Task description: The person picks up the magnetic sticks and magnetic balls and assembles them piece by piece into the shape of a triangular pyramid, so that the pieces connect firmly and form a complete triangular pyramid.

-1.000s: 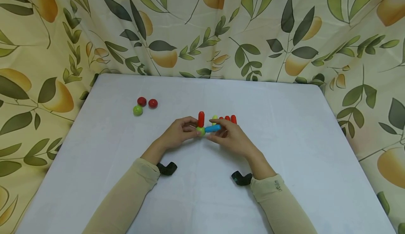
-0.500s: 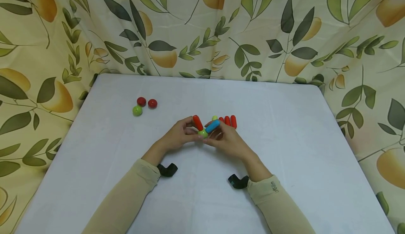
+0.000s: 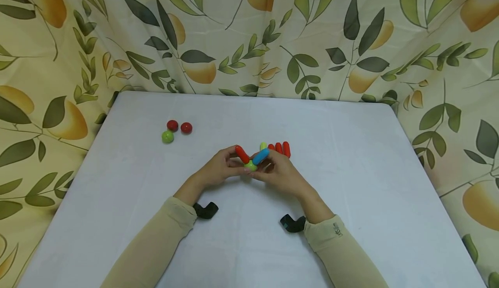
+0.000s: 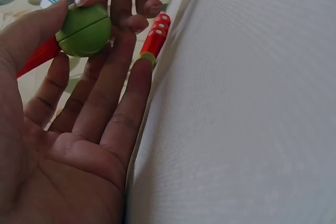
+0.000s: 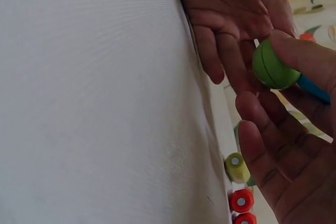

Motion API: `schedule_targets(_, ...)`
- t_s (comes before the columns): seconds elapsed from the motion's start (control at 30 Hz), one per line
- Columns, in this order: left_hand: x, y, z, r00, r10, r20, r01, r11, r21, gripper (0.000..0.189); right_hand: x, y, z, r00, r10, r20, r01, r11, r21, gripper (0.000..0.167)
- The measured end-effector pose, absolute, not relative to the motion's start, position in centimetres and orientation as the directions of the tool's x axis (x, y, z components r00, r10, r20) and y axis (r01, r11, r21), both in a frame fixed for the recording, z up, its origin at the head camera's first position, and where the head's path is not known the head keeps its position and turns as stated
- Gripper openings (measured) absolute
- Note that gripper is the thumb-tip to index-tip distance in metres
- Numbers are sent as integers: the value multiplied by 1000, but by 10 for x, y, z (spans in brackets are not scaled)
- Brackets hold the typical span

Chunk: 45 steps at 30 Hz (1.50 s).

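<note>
A green ball (image 3: 251, 165) has a red rod (image 3: 241, 154) and a blue rod (image 3: 260, 156) joined to it in a V that points away from me. My left hand (image 3: 218, 165) pinches the ball where the red rod meets it, thumb on the near side. From the other side my right hand (image 3: 281, 172) grips the ball by the blue rod, its thumb tip pressing the ball. A seam runs round the ball (image 4: 84, 31) in the left wrist view. The lower fingers of both hands lie loosely spread beneath.
Beyond my right hand lie several red rods (image 3: 286, 149) in a row beside a yellow-green rod (image 3: 263, 145). Two red balls (image 3: 186, 127) and another green ball (image 3: 167, 137) rest at the back left of the white table (image 3: 343, 149). A patterned curtain (image 3: 249, 37) hangs behind.
The red rod has tipped left from upright, and the blue rod has swung up from nearly level. My right hand has shifted left, its thumb coming onto the ball.
</note>
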State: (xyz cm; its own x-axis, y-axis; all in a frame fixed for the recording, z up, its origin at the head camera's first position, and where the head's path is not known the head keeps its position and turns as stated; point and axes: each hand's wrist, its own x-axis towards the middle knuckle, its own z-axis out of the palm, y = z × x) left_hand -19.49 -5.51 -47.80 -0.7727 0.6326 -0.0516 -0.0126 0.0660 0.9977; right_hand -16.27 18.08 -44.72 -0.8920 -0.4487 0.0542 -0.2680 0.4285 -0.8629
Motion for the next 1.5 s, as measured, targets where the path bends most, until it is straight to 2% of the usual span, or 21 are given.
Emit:
schedule_targets(0.33, -195, -54, -478, -776, 630, -34, 11, 66, 998, 45, -162, 185, -439, -915, -403, 4, -200, 446, -873, 32)
schedule_targets(0.47, -196, -54, -479, -792, 611, -24, 24, 71, 997, 37, -163, 188, -438, -916, -402, 3, -200, 449, -871, 32)
schedule_targets(0.67, -198, -57, -476, -844, 535, -42, 50, 156, 986, 23, -164, 192, -439, -921, -391, -3, -196, 468, -861, 32)
schedule_targets(0.9, -200, -72, -462, -937, 348, -33, 72, 285, 956, 14, -164, 200, -435, -929, -371, -4, -201, 514, -834, 32)
schedule_targets(1.07, -209, -94, -450, -975, 221, -8, 62, 310, 949, 18, -165, 206, -432, -934, -356, -19, -175, 505, -845, 31)
schedule_targets(1.17, -215, -112, -443, -988, 152, 34, 83, 329, 941, 22, -166, 207, -431, -937, -350, -25, -163, 500, -851, 31)
schedule_targets(1.33, -224, -146, -435, -990, -38, 136, 113, 365, 924, 22, -166, 209, -429, -937, -350, -15, -168, 487, -857, 30)
schedule_targets(1.5, -226, -173, -429, -969, -209, 132, 31, 425, 905, 26, -166, 211, -426, -937, -348, -6, -171, 476, -863, 27)
